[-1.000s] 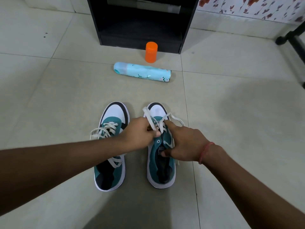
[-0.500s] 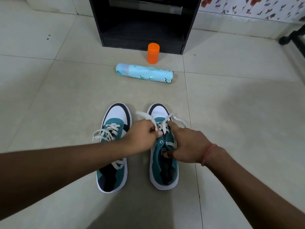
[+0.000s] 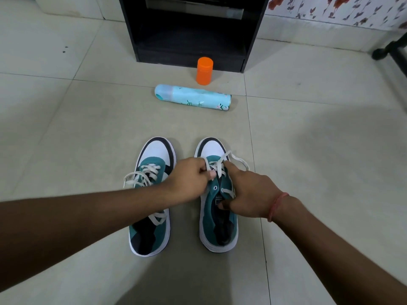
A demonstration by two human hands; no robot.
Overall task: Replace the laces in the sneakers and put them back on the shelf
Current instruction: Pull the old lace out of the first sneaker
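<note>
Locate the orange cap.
Head view, upper centre: the orange cap stands on the floor before the black shelf, just behind the lying spray can.

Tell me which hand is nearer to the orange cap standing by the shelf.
Left, narrowly. The left hand sits below the orange cap, over the sneakers; the right hand lies lower and further right.

Matt suede-like sneakers (image 3: 218, 208), glossy floor tiles (image 3: 319, 172)

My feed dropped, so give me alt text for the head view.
Both hands work the white lace on the right sneaker; the left hand pinches it. The left sneaker stands beside it.
</note>
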